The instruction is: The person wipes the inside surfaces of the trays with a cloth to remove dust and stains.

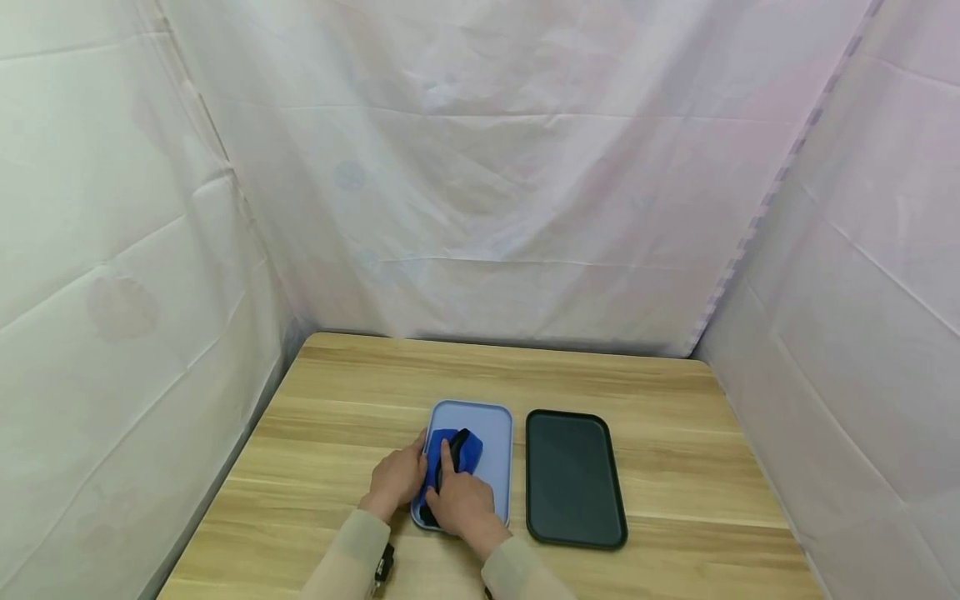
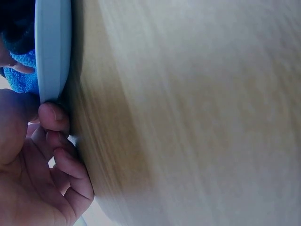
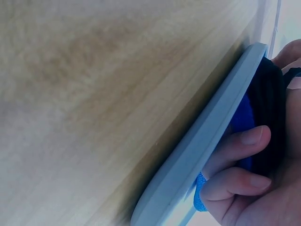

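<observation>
A light blue tray [image 1: 495, 467] lies on the table, bearing a blue terry cloth [image 1: 471, 452] with a dark, soft-looking piece [image 1: 459, 438] over it. My left hand [image 1: 397, 477] is at the tray's left side, thumb and fingers pinching its rim, as the left wrist view shows. From the right, my right hand [image 1: 461, 500] reaches over the tray. Its index finger lies stretched along the dark piece, while other fingers [image 3: 235, 150] curl against it in the right wrist view. The palm hides much of the bundle.
To the right stands a dark green tray [image 1: 573, 479], a narrow gap away from the blue one. Both rest on a wood-grain table [image 1: 337, 400]. Pale cloth walls [image 1: 480, 217] enclose the table at the back and both sides.
</observation>
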Tool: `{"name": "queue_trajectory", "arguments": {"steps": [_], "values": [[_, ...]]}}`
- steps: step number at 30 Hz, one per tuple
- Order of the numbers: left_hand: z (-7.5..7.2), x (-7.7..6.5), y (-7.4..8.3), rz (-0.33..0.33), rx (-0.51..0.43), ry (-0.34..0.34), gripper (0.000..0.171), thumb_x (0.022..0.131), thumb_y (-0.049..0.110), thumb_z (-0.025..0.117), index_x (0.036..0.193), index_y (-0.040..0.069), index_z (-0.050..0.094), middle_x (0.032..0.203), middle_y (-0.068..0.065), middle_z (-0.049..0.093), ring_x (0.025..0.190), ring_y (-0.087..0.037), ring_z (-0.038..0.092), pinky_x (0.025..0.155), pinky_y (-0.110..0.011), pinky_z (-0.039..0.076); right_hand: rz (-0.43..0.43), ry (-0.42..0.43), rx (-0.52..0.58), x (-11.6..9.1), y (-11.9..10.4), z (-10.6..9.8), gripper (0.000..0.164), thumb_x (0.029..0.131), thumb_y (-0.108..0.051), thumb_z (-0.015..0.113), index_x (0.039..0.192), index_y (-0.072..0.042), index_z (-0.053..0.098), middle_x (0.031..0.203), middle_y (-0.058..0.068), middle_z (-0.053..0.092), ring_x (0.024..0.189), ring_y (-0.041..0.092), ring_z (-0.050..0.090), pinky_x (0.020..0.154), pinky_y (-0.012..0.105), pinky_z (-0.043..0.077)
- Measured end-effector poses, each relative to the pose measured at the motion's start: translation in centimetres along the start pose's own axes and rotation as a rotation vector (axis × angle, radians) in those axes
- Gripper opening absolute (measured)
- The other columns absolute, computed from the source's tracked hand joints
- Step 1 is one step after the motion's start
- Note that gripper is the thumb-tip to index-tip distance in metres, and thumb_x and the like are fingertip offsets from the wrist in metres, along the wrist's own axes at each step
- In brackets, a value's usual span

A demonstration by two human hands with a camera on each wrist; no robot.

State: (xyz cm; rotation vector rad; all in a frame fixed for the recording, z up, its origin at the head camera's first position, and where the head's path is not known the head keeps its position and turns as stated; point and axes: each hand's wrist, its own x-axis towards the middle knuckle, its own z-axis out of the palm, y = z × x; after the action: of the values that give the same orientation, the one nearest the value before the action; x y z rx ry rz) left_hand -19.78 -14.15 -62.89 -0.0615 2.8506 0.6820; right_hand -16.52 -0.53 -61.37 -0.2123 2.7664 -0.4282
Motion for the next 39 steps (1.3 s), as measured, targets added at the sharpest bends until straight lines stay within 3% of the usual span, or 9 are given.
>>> {"name": "queue_trajectory", "arguments": {"steps": [9, 15, 19, 28, 32, 39], "values": [[-0.1, -0.1, 0.1, 0.012, 0.011, -0.011, 0.054, 0.099, 0.029, 0.051, 0.15, 0.018, 0.037, 0.097, -0.013, 0.071, 0.058, -0.017, 0.053, 0.051, -0.034, 0.04, -0.004, 0.006, -0.007, -0.1, 0.4, 0.0, 0.084, 0.091, -0.056, 0.054, 0.156, -0.032, 0.007, 0.054, 0.003, 0.052, 0.049, 0.02, 0.05, 0.047, 0.039, 0.039], [-0.1, 0.0, 0.1, 0.005, -0.004, -0.023, 0.054, 0.099, 0.03, 0.049, 0.151, 0.019, 0.036, 0.079, -0.007, 0.066, 0.055, -0.018, 0.051, 0.049, -0.033, 0.038, -0.03, -0.002, -0.011, -0.1, 1.5, -0.6, 0.08, 0.091, -0.053, 0.056, 0.154, -0.041, 0.008, 0.061, 0.004, 0.058, 0.054, 0.022, 0.054, 0.05, 0.041, 0.042], [0.0, -0.1, 0.0, 0.002, -0.004, -0.022, 0.055, 0.1, 0.031, 0.049, 0.151, 0.02, 0.034, 0.07, -0.005, 0.061, 0.053, -0.018, 0.05, 0.048, -0.033, 0.037, -0.064, -0.022, -0.002, -0.3, 2.1, -1.0, 0.079, 0.092, -0.053, 0.055, 0.153, -0.044, 0.006, 0.057, 0.001, 0.055, 0.052, 0.021, 0.053, 0.051, 0.04, 0.043], [-0.1, 0.0, 0.1, 0.0, -0.001, -0.024, 0.055, 0.099, 0.031, 0.05, 0.151, 0.019, 0.035, 0.088, -0.009, 0.069, 0.059, -0.017, 0.053, 0.05, -0.033, 0.039, -0.09, -0.031, 0.021, -0.7, 3.3, -1.4, 0.076, 0.093, -0.05, 0.056, 0.153, -0.046, 0.009, 0.054, 0.0, 0.05, 0.05, 0.018, 0.049, 0.048, 0.037, 0.04], [-0.1, -0.1, 0.0, -0.005, 0.004, -0.018, 0.054, 0.099, 0.031, 0.05, 0.151, 0.02, 0.036, 0.1, -0.012, 0.071, 0.063, -0.018, 0.055, 0.052, -0.033, 0.041, -0.074, -0.054, 0.034, -0.9, 3.7, -1.8, 0.075, 0.092, -0.05, 0.057, 0.151, -0.05, 0.011, 0.06, 0.001, 0.055, 0.054, 0.019, 0.051, 0.049, 0.039, 0.04], [-0.1, -0.1, 0.0, 0.005, 0.014, 0.002, 0.053, 0.099, 0.031, 0.051, 0.15, 0.02, 0.038, 0.106, -0.014, 0.071, 0.067, -0.018, 0.059, 0.056, -0.036, 0.045, -0.067, -0.087, 0.004, -1.0, 4.5, -2.2, 0.075, 0.092, -0.052, 0.056, 0.151, -0.05, 0.01, 0.066, 0.001, 0.061, 0.058, 0.016, 0.054, 0.054, 0.039, 0.044]]}}
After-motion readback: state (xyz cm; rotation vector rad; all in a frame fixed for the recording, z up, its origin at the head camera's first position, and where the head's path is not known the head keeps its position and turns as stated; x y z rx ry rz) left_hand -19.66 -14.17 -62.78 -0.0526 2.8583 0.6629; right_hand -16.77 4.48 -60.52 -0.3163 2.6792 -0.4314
